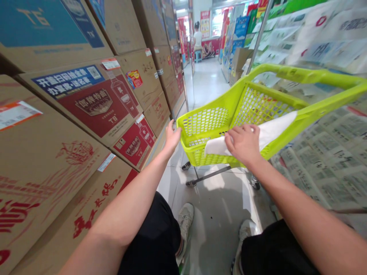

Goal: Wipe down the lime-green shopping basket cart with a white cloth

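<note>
In a narrow shop aisle, a person stands over a lime-green shopping cart (309, 112), which sits ahead and slightly to their right. A white cloth (276, 130) lies along the near side wall of its basket. The right hand (243, 144) rests on the cloth with fingers bent; whether it pinches a fold or only presses, I cannot tell. The left hand (173, 137) is at the basket's front corner, thumb and fingers parted, and how firmly it bears on the plastic is unclear.

From where I stand, the casters (191, 183) look like the main risk: a hard, lopsided push could roll or swivel the cart. To the left, stacked cartons (97, 101) rise close by, so a swing that way might knock them (the price tags (110, 63) on their faces stick out too). To the right, piled packets (323, 160) could be bumped.

The cloth's loose end runs up the side wall beyond the right hand; if the fingers lift, it might slide off. The basket's lattice holes could also snag it.
</note>
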Tool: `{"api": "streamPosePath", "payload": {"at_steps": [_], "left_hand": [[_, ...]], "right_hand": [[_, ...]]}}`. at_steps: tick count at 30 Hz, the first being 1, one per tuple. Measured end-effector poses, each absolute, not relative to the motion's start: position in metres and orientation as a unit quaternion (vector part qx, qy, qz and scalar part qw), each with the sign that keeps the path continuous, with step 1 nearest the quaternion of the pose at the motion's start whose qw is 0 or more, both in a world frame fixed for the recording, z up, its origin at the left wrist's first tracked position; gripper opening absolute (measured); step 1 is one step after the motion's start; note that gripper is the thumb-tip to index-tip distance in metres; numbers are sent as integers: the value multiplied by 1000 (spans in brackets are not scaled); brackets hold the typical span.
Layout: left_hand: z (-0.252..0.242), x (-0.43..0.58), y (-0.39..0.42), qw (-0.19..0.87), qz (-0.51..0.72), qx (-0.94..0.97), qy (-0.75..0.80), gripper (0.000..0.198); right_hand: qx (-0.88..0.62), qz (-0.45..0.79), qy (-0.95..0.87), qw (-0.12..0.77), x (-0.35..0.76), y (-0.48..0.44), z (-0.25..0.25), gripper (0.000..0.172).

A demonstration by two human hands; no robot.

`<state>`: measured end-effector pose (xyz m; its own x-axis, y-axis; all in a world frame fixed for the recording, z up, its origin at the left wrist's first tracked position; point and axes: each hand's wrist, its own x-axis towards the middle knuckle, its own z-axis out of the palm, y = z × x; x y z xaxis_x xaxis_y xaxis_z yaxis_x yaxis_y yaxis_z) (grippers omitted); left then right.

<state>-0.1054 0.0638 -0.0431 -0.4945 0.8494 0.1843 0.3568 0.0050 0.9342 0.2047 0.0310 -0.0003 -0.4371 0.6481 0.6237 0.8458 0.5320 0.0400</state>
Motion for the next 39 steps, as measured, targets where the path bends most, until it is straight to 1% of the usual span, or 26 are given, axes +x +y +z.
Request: {"api": "streamPosePath", "payload": {"at_steps": [2,6,9,12,14,18,21,22,25,28,30,34,37,39], "left_hand": [[-41,-104,66,167,538,508,652,68],[-40,-100,67,127,456,591,653,62],[-39,-98,66,116,408,617,663,55],[-39,-98,66,110,393,633,658,52],[-39,-97,66,105,387,636,660,50],[-40,-97,67,104,384,634,663,36],[-39,-100,66,111,386,624,671,27],[-39,-101,65,114,384,624,671,26],[-38,-103,63,121,372,636,665,24],[-38,-101,62,114,365,641,666,23],[-38,-99,62,108,363,641,668,23],[-37,-98,62,106,358,648,663,23],[-34,-100,59,108,354,645,669,24],[-32,-101,57,111,346,645,672,25]], "right_hand": [[-401,-160,-861,269,180,11,-5,36],[-356,-138,-891,247,163,1,-5,39],[-413,-145,-865,245,188,23,3,42],[-489,-177,-813,263,211,42,8,47],[-492,-193,-805,270,210,40,7,47],[-410,-175,-858,256,174,9,-2,41],[-355,-147,-892,236,157,-3,-3,48],[-351,-142,-897,229,160,-1,-1,47],[-407,-147,-875,218,189,20,7,47],[-490,-174,-822,233,218,40,13,50],[-501,-185,-809,247,220,38,11,48],[-421,-170,-857,245,183,5,1,42],[-352,-146,-896,228,163,-10,-1,50],[-350,-137,-900,223,170,-2,1,47]]}}
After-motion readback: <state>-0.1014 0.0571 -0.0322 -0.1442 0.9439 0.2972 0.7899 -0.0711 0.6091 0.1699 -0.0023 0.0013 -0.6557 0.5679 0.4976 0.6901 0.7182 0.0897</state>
